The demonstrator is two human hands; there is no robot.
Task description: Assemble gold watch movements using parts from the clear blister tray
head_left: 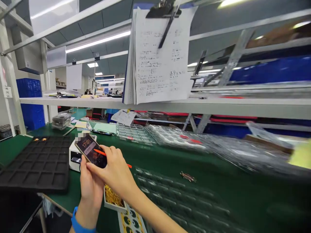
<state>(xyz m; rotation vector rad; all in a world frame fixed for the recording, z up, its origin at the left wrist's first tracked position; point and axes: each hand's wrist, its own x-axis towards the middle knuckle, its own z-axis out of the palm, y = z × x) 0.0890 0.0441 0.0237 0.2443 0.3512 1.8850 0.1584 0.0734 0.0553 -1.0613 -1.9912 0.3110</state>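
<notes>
A smartphone (93,152) with a lit screen showing 17:01 is tilted up in front of me. My left hand (91,187), with a blue band at the wrist, is closed around its lower part. From the right side, my right hand (119,171) also grips the phone's lower edge. A thin orange stick-like tool (100,152) runs through the right hand's fingers, its tip crossing the screen; whether it is a pen or tweezers I cannot tell. Behind the phone stands a white device (73,155) with a dark display. Below my hands is a white box (114,206) of small gold-coloured parts.
On the left lies a black compartment tray (36,165) with two gold pieces at its far edge. Clear plastic trays (175,200) lie on the green table, near a small metallic item (188,176). A clipboard with papers (162,61) hangs at the shelf (97,103).
</notes>
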